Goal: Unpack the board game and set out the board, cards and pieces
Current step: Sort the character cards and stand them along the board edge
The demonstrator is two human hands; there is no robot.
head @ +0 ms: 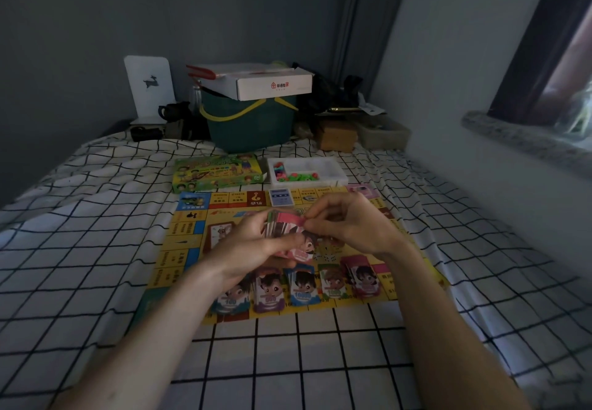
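Head view — both hands (256, 243) (fingers curled) hold cards (285, 228).

Dim room. Grey walls (80, 25) meet at far corner. Window (563, 67) with stone sill (525, 140) at right. Bed sheet (96, 249) white, black grid.

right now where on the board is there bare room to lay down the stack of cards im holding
Free: the yellow paper game board's left side, between its left border squares and the left hand, and a small patch at its near-right corner beyond the pink card pile. Crowded: the near edge, filled by the row of character card piles, and the centre, under both hands and the held card stack.
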